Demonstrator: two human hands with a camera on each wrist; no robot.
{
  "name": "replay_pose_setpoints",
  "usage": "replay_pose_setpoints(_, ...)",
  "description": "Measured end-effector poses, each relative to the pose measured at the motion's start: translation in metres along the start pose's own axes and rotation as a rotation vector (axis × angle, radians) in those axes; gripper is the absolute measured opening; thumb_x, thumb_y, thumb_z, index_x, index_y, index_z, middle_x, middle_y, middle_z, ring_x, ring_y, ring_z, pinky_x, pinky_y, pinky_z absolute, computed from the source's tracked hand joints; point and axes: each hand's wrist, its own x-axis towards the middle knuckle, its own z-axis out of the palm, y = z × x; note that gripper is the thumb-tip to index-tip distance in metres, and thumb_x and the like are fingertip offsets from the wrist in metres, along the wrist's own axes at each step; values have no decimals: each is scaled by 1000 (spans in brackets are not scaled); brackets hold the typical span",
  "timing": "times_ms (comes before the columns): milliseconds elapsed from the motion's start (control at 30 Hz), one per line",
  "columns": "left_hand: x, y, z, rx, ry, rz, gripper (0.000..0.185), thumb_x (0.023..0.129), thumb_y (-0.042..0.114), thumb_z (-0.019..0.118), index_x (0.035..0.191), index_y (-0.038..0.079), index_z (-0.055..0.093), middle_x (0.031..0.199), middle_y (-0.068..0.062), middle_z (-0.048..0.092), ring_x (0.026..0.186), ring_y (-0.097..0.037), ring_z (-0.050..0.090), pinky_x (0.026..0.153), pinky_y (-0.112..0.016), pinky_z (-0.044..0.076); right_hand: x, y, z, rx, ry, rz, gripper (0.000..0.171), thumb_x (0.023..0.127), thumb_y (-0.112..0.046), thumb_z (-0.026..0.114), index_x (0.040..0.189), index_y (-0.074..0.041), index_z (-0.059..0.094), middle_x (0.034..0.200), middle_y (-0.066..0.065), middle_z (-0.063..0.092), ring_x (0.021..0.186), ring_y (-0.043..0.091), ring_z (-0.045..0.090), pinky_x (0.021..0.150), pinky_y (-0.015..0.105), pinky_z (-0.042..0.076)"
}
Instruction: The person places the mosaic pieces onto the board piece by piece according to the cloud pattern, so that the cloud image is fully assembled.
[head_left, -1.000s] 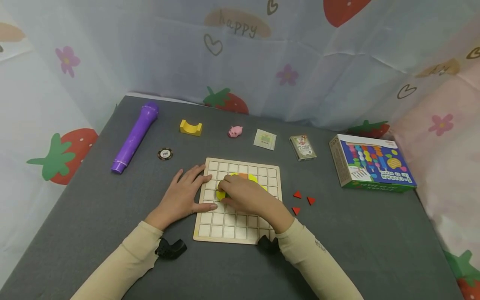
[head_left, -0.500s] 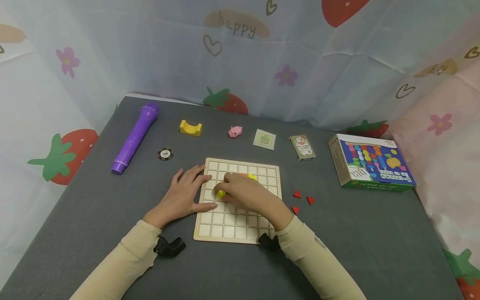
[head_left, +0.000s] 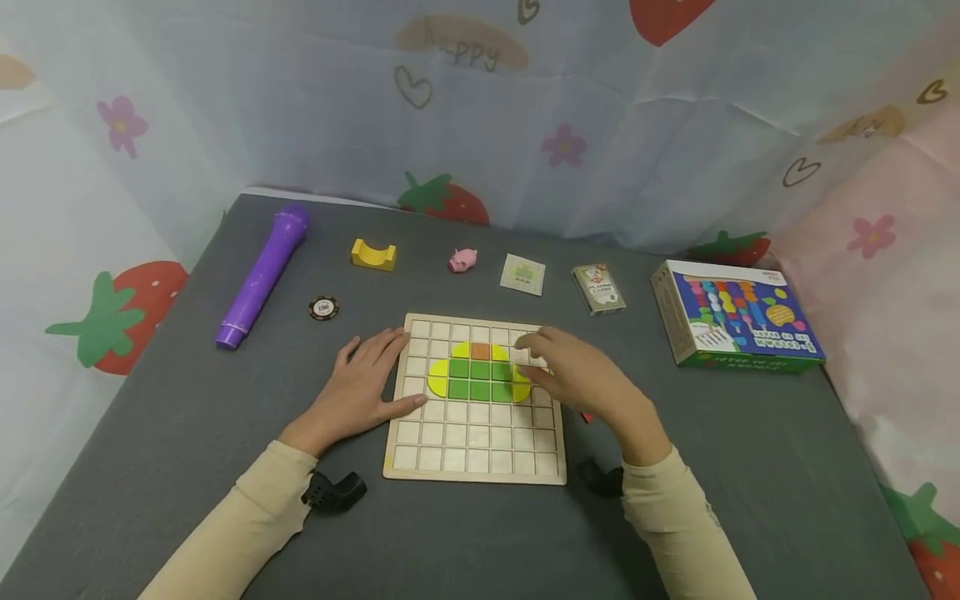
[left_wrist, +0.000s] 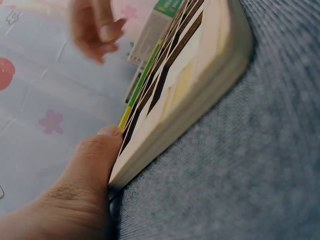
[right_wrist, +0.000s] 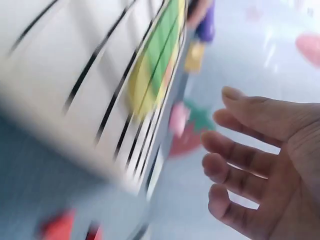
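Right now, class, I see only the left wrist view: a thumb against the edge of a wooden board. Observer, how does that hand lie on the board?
Observer: The left hand lies flat at the left edge of the wooden board, fingers straight, thumb on the grid.
Operator: What is laid on the grid?
Observer: A block of green squares with yellow curved pieces around it and one orange square at the far side.
Operator: Does the other hand hold a piece?
Observer: No. The right hand is above the board's right side, and the right wrist view shows its fingers relaxed and empty.
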Motion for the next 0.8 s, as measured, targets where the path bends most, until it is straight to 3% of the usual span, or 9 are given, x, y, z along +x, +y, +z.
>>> replay_pose_setpoints(200,0,4,-9,-40,-33,-35,87,86,56,62,150,8,29,154,-13,30,142,-32,26,112,-59,12,-33,49,2,35,-25,167,40,94,-21,64,129,-4,55,116,13,58,101,27,61,82,43,51)
replay_pose_setpoints(333,1,3,-10,-46,-51,-47,88,85,57,63,150,8,30,153,-14,30,142,-33,25,112,-58,14,-45,68,12,44,-34,227,38,93,-19,65,126,-4,57,113,12,59,101,27,60,83,45,50)
replay_pose_setpoints(600,-3,-1,-6,1,35,-18,86,82,60,64,147,11,37,151,-11,35,140,-32,30,109,-58,20,-44,79,21,71,13,208,21,90,-12,67,108,-3,64,99,9,60,91,23,59,78,41,50)
replay_pose_setpoints(800,0,1,-3,-2,32,-20,86,82,61,63,148,12,37,151,-10,34,140,-31,29,109,-58,19,-44,84,21,80,21,203,14,89,-10,68,101,-4,63,94,7,60,85,20,58,74,39,49)
